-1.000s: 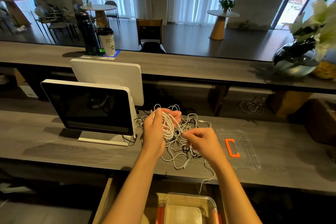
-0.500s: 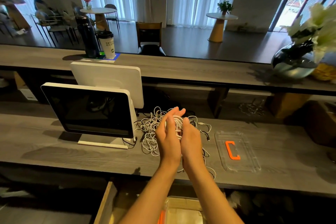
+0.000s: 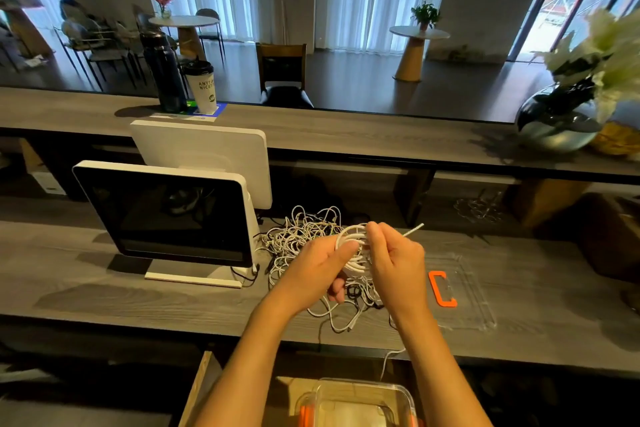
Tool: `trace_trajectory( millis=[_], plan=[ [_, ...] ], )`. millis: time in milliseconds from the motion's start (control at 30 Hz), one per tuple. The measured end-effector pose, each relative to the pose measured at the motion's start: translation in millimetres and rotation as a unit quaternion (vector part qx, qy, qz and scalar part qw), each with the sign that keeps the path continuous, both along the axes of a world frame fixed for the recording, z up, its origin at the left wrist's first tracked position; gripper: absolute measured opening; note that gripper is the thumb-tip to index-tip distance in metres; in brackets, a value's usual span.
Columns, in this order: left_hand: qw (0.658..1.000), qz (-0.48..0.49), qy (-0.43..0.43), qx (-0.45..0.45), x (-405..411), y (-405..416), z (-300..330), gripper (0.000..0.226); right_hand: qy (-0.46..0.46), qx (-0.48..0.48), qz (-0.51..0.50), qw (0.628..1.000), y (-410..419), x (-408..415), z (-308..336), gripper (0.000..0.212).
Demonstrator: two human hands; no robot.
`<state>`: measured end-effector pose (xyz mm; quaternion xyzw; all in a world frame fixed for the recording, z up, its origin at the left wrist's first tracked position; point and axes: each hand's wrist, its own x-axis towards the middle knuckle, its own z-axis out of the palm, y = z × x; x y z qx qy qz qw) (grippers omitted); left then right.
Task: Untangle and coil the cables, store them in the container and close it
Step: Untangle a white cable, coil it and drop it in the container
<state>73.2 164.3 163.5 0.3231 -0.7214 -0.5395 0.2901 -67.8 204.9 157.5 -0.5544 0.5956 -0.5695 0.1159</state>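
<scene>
- A person's two bare forearms reach forward over a grey wooden desk (image 3: 104,291).
- The left hand (image 3: 313,270) has its fingers curled round a small coil of white cable (image 3: 353,253), held just above the desk.
- The right hand (image 3: 394,258) pinches the same cable at the coil's 3 o'clock side; the cable's free end (image 3: 414,229) sticks out toward 2 o'clock.
- A tangled pile of white and black cables (image 3: 301,236) lies on the desk under and at 10 o'clock of the hands.
- A clear lid with an orange clip (image 3: 441,288) lies flat on the desk at 3 o'clock of the hands.
- A clear container (image 3: 360,399) with orange sides sits open below the desk edge at 6 o'clock.
- A white-framed monitor (image 3: 166,215) stands at 9 o'clock of the pile.
</scene>
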Motion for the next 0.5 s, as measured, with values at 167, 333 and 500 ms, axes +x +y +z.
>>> trace_trajectory(
  millis=[167, 333, 500],
  plan=[
    [0.995, -0.063, 0.007, 0.077, 1.9, -4.0, -2.4, 0.034, 0.008, 0.019, 0.051, 0.999, 0.2, -6.1, -1.3, 0.044],
    [0.997, -0.044, 0.026, 0.054, 11.2, -8.7, -6.5, 0.03, -0.001, 0.093, 0.13, 0.987, 1.1, -34.0, 7.9, 0.026],
    [0.992, -0.107, 0.016, 0.059, 12.6, -8.3, -6.4, 0.037, -0.056, 0.079, 0.129, 0.987, -3.2, -53.9, 4.6, 0.013]
  ],
)
